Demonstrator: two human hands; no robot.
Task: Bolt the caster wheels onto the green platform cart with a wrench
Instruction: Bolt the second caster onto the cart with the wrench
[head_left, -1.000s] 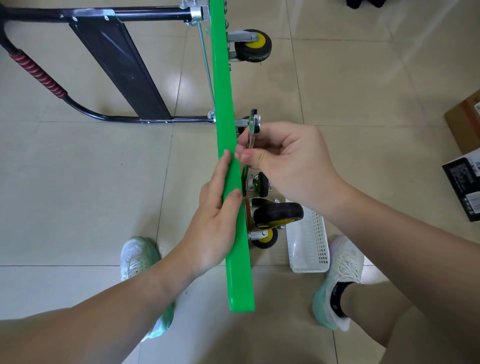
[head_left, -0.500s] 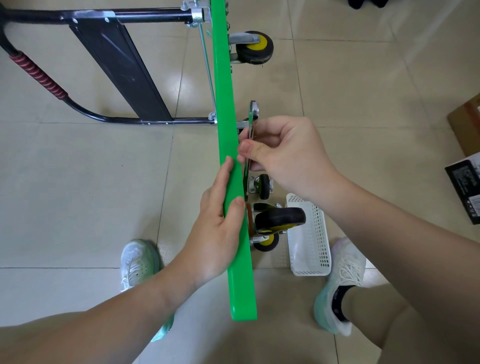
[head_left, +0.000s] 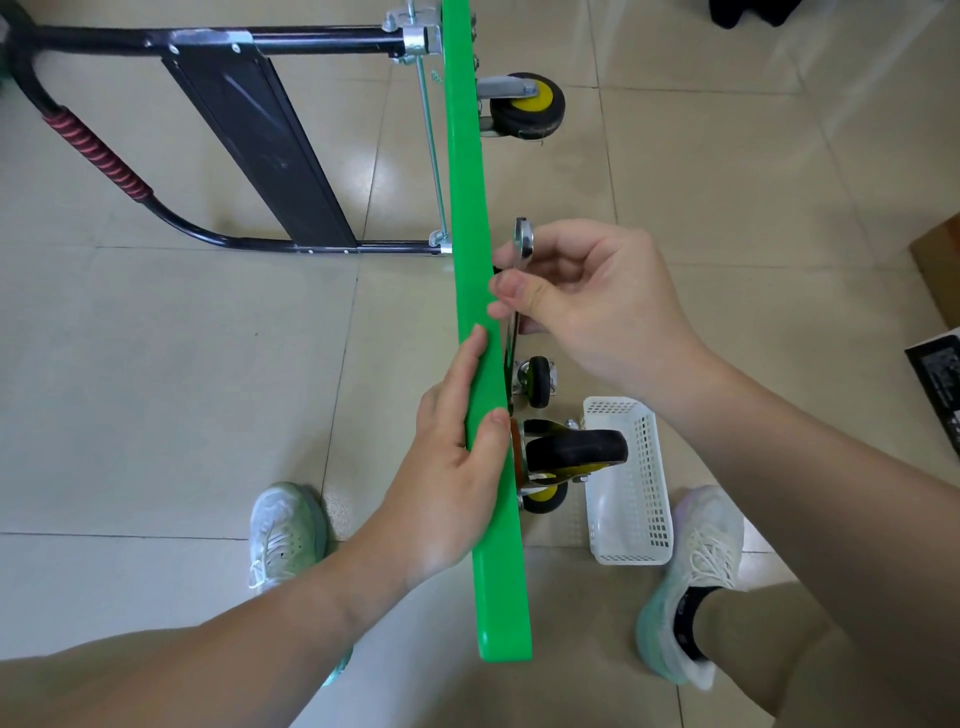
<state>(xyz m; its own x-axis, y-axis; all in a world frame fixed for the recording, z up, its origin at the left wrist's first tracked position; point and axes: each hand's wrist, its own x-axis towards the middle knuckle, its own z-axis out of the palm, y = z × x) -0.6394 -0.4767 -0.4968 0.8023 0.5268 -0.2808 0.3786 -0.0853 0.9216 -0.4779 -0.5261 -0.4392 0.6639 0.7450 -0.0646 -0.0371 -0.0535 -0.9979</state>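
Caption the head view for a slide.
Left hand steadies the upended green platform cart; right hand holds a wrench on its wheel side.

Left hand (head_left: 447, 467) clasps the edge of the green plastic cart platform (head_left: 467, 182); right hand (head_left: 587, 306), fingers curled, pinches a slim steel wrench (head_left: 523, 244).

No text is legible; the black box (head_left: 943, 384) at the right edge bears print too small to read.

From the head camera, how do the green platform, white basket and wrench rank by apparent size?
1. green platform, seen edge-on
2. white basket
3. wrench, partly hidden by the right hand
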